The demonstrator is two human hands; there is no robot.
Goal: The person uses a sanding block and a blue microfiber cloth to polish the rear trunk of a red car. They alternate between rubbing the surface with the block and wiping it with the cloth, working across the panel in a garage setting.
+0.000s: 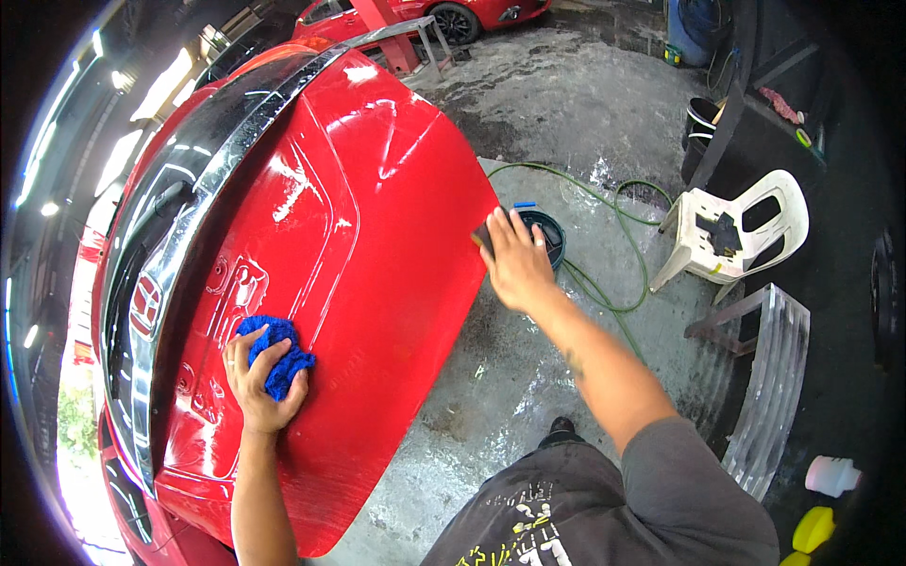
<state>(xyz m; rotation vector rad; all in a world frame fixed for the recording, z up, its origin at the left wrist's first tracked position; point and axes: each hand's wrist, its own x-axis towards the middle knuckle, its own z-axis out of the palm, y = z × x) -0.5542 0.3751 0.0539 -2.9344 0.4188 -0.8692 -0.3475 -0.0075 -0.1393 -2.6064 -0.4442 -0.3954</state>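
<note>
A glossy red car tailgate [406,245] spreads before me, wet or streaked in places, with a chrome strip [212,174] and dark glass along its left side. On its lower left part my left hand [257,385] presses a crumpled blue cloth [288,360], fingers curled over it. My right hand [519,259] is at the panel's right edge, its fingers laid over a small dark flat pad [483,238] against the red paint. Much of that pad is hidden under the hand.
Just beyond my right hand stands a dark round bucket [555,247] on the concrete floor. A green hose [620,212] loops beside it. To the right are a white plastic chair [703,212] and a ridged metal bench [772,377]. Another red car [491,11] is parked at the back.
</note>
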